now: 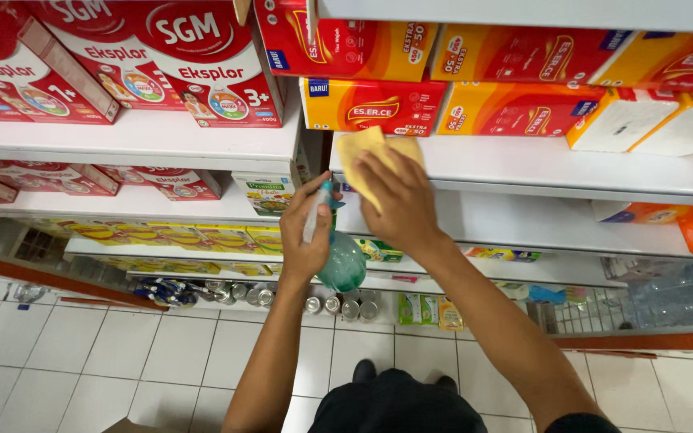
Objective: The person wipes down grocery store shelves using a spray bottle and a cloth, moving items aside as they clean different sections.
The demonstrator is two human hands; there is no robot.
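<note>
With the left hand gripping a green spray bottle below, the right hand presses a yellow cloth flat-fingered on the white shelf's front edge, wiping apparently just begun, most of shelf remaining.

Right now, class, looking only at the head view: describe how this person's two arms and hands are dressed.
Both forearms are bare up to the picture's lower edge. The left hand and right hand wear no gloves, and no ring, watch or bracelet shows. A dark sleeve edge appears only at the right arm's upper end.
</note>
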